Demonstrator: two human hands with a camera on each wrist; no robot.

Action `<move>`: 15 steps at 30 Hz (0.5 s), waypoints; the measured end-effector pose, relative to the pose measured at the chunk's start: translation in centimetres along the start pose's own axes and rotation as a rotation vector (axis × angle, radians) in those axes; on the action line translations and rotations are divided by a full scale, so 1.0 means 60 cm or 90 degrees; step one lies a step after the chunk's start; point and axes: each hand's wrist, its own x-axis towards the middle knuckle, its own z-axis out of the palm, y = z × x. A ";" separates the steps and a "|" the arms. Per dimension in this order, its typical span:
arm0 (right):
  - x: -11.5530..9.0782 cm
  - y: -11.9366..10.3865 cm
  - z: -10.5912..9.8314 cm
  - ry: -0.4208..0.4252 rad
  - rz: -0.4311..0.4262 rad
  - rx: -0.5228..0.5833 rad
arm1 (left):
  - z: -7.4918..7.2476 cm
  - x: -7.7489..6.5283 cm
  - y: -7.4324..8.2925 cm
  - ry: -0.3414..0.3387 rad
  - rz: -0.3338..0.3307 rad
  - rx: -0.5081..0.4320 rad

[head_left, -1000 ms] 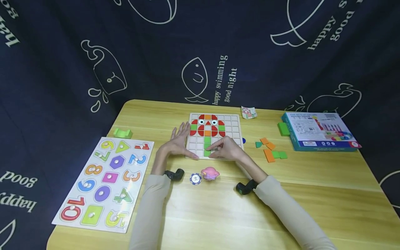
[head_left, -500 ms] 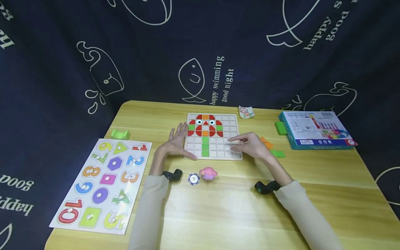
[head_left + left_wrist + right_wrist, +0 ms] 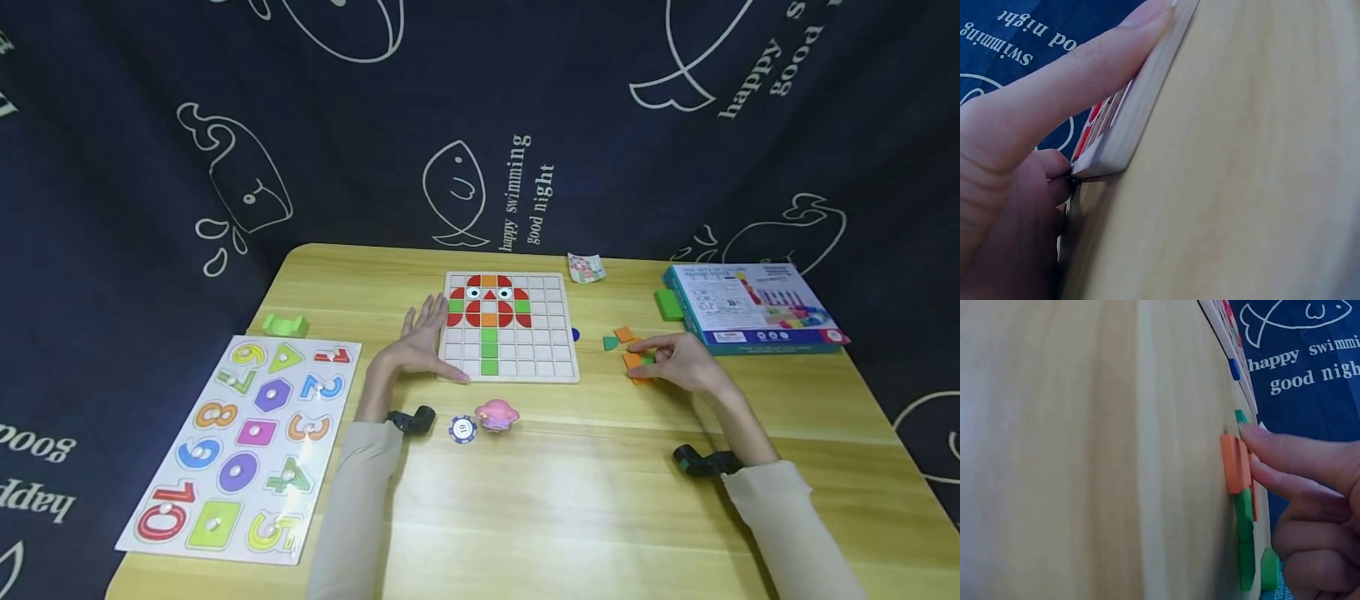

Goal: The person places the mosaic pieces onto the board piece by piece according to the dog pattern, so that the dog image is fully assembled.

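In the head view, my left hand (image 3: 422, 346) rests spread along the left side of a square grid board (image 3: 536, 348), thumb at its near corner. The left wrist view shows that thumb (image 3: 1079, 75) on the board's pale rim (image 3: 1116, 144). Red, orange and green tiles form a flower with eyes and a green stem (image 3: 489, 350) on the grid. Right of the board, my right hand (image 3: 682, 362) pinches an orange tile (image 3: 634, 361) between thumb and bent fingers. Green tiles (image 3: 1244, 515) lie beside it, partly hidden by the hand in the head view.
A number puzzle board (image 3: 247, 450) lies at the left, a green block (image 3: 285, 326) behind it. A poker chip (image 3: 462, 429) and pink toy (image 3: 497, 415) lie in front of the board. A picture card (image 3: 586, 267) and a box (image 3: 753, 308) are farther back.
My right hand has left the green stem on the board and moved right to the loose orange tiles. My left hand has stayed at the board's left edge.
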 end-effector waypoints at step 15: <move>0.007 -0.022 0.023 -0.023 0.046 0.048 | 0.001 0.001 0.000 0.001 -0.001 -0.010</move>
